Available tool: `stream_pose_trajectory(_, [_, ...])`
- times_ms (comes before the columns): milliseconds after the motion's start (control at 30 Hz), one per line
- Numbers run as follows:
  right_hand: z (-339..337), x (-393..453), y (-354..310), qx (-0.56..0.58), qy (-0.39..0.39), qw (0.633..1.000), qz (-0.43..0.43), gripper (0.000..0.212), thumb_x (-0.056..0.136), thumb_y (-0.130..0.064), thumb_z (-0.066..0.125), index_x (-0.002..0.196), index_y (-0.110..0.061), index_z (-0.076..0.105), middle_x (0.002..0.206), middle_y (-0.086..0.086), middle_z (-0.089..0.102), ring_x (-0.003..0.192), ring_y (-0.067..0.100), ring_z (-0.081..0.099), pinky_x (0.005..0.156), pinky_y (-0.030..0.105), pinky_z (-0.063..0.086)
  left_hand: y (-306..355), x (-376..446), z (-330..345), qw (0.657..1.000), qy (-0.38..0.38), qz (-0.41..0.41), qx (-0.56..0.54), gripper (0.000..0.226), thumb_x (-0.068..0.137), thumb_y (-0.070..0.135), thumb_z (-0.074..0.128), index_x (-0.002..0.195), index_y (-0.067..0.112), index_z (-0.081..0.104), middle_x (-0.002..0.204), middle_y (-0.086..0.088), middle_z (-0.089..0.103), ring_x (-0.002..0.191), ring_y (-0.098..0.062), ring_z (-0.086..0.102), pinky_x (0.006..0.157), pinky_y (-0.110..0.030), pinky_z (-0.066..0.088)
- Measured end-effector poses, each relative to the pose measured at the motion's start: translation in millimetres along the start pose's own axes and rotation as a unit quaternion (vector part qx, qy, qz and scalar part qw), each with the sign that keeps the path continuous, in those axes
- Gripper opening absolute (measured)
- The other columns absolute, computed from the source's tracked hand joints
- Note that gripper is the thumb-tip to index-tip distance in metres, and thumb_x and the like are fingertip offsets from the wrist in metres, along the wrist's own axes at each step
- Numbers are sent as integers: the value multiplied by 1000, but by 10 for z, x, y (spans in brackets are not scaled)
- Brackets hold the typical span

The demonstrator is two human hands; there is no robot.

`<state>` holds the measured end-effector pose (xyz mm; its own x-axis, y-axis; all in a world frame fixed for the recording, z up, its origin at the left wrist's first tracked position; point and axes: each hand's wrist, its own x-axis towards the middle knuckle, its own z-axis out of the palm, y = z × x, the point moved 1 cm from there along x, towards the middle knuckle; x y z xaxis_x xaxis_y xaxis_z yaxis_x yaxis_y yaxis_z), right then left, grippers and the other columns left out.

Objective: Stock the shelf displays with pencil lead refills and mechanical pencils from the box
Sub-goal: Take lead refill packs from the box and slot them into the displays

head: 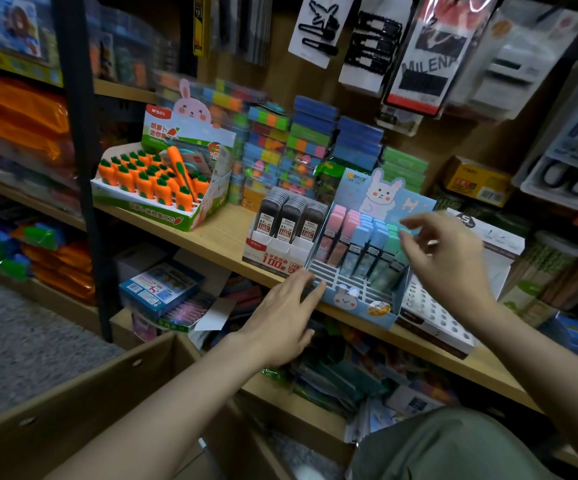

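A blue rabbit-printed display (360,299) stands on the wooden shelf (211,233), holding pink, blue and green mechanical pencils (360,237) in its back rows; the front slots are vacant. My left hand (280,317) rests flat against its front left corner, holding nothing. My right hand (443,258) hovers over the green pencils at the display's right side, fingers spread, nothing visibly in it. Left of it a white and red display (273,251) carries dark pencil lead refill cases (287,216). The brown cardboard box (83,403) sits open at the bottom left.
A carrot eraser display (163,192) stands at the shelf's left. Stacked colourful boxes (301,147) fill the back. A white perforated display (436,320) sits to the right. Hair clips and packets (370,46) hang above. A black upright post (83,161) borders the left.
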<state>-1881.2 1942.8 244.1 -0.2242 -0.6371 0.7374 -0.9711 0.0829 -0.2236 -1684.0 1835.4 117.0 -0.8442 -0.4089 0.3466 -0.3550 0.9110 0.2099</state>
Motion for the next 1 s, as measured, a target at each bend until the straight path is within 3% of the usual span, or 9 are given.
stream_pose_trajectory(100, [-198,-153,228,-58,-19,996,58,8,88,-23,67,95,-19,69,91,-1,65,70,-1,59,63,22,50,17,-7,0,1000,2,-2,-6,76,97,33,52,155,17,6,157,2,-6,148,-21,-9,112,-28,-3])
stream_pose_trajectory(233, [-195,-324,395,-90,-87,987,102,28,85,-26,73,108,-11,70,100,5,65,72,11,61,70,29,51,60,5,-5,1000,7,-16,-2,74,98,34,51,155,15,8,158,1,-5,149,-23,-6,118,-32,5])
stream_pose_trajectory(367, [-97,-343,358,-78,-94,987,102,43,85,-30,74,123,-14,63,102,7,63,70,13,62,72,32,54,63,1,-19,1000,3,-17,0,74,97,34,52,155,15,9,158,0,-3,149,-23,-6,119,-33,6])
stream_pose_trajectory(533, [33,-233,267,-56,-75,991,97,40,88,-23,70,126,-13,62,101,7,64,74,16,65,79,41,57,40,2,-1,1000,5,-10,10,75,96,33,54,155,15,10,157,0,-1,149,-22,-4,119,-32,7])
stream_pose_trajectory(667, [156,-208,173,-46,-73,994,71,38,89,-19,69,126,-11,64,95,9,65,75,17,60,79,36,55,42,19,10,1000,7,-10,16,75,96,33,54,154,14,11,156,-1,0,148,-23,-3,119,-34,8])
stream_pose_trajectory(800, [226,-220,155,-55,-83,992,77,44,91,-21,66,133,-14,59,94,8,64,81,22,61,80,40,54,42,9,22,1000,19,-2,12,75,95,33,55,154,14,13,155,0,1,148,-23,-1,118,-33,9])
stream_pose_trajectory(900, [212,-278,144,-43,-89,992,83,55,91,-23,66,143,-20,48,95,6,61,77,19,58,78,39,53,27,-23,24,1000,27,10,-6,74,95,31,56,154,16,13,155,1,1,148,-22,2,117,-31,11])
stream_pose_trajectory(1000, [169,-310,82,-42,-81,994,68,64,92,-23,66,148,-19,35,101,4,56,74,15,54,72,32,49,8,-135,24,996,57,28,-60,66,96,26,54,153,21,21,158,3,5,148,-18,10,117,-32,22])
